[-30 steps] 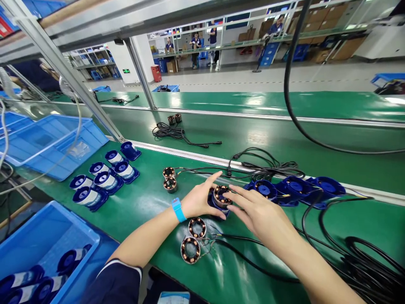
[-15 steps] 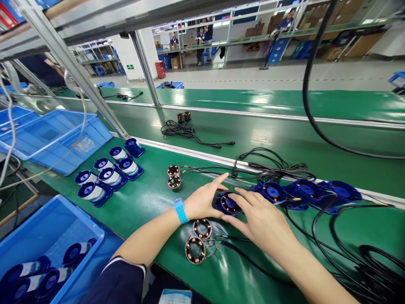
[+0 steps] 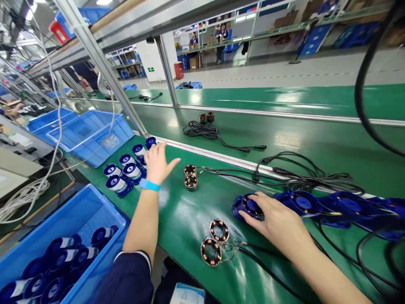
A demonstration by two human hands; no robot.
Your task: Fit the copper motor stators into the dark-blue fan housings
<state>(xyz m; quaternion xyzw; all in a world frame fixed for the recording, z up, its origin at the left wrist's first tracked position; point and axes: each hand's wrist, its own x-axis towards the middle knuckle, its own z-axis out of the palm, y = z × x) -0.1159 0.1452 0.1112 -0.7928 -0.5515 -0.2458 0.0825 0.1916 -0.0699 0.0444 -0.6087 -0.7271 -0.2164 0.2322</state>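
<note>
My left hand [image 3: 157, 162] reaches out to the left with fingers spread, holding nothing, just above a cluster of blue-and-white rotor cups [image 3: 125, 173] on the green bench. My right hand [image 3: 274, 218] rests with its fingertips on a blue fan housing [image 3: 245, 205] that has a copper stator seated in it. Two loose copper-wound stators [image 3: 215, 241] with wires lie in front of that housing. Another pair of stators [image 3: 190, 176] lies between my hands.
A row of blue fan housings [image 3: 319, 202] with black cables [image 3: 303, 173] runs to the right. Blue bins [image 3: 91, 135] stand at the left, one near me holding more rotor cups [image 3: 47, 270]. A green conveyor [image 3: 284, 135] carries a cable bundle behind. People stand far off.
My left hand left the fan housing and swung left to the rotor cups. The stator now sits down inside the housing, with my right hand still on it. The view has turned left.
</note>
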